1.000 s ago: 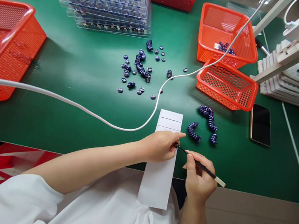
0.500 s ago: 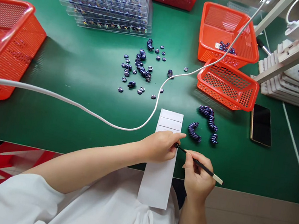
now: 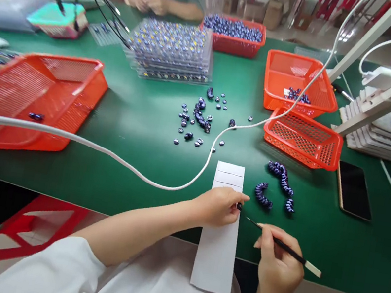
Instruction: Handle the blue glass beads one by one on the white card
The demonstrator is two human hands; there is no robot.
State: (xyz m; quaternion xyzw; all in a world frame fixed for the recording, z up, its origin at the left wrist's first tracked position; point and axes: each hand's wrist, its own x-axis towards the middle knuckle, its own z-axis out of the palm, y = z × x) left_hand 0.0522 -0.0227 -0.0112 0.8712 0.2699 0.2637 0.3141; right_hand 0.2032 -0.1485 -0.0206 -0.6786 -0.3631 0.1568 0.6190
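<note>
Black brush (image 3: 292, 252) clamped in the fingers of the right hand (image 3: 280, 263) should meet lightly the dark piece (image 3: 239, 206) pinched steadily by the left hand (image 3: 221, 207) at the white strip's (image 3: 214, 262) edge.

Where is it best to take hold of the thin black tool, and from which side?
Probably by the white end of the tool, coming from the person's right: this end sticks out past the right hand, which partly covers the middle, while the thin tip points toward the left hand.
</note>
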